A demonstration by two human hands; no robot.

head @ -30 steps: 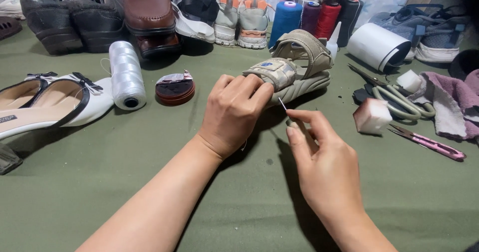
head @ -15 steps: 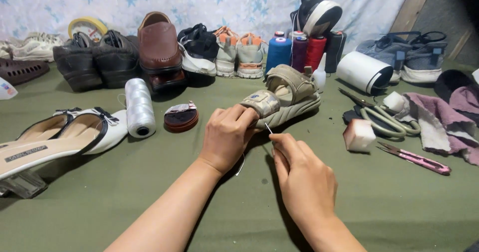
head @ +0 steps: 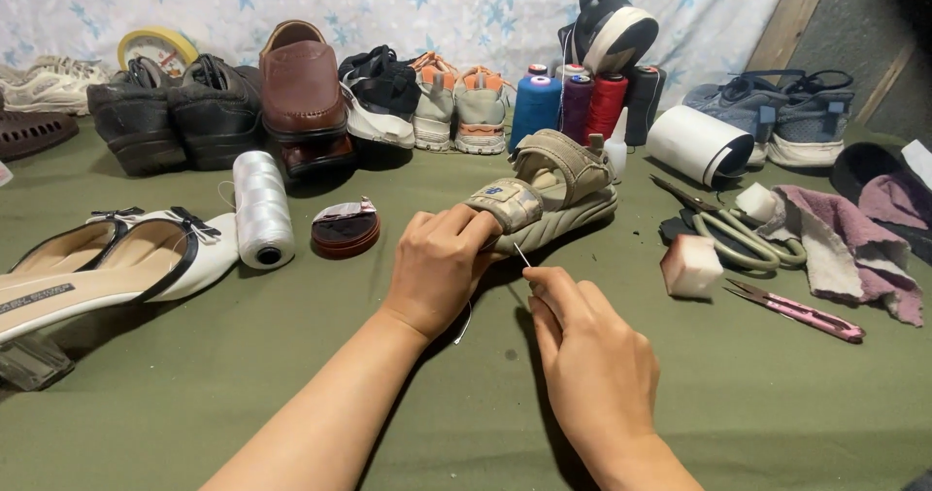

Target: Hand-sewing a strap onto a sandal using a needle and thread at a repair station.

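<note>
- Needle (head: 521,254) now sits drawn back from the beige sandal (head: 553,200); your right hand (head: 582,355) fingers pinch it.
- Your left hand (head: 442,268) fingers stay clamped on the strap, so stitching continues.

Matt beige fabric sandal (head: 558,190), thin metal needle (head: 522,255), green cloth table (head: 194,384)

White thread spool (head: 260,209), green-handled scissors (head: 740,235)

A small blue logo patch (head: 496,191) sits on the beige sandal's strap (head: 507,204), centre frame; a dark printed insole label (head: 37,298) lies lower left.
</note>
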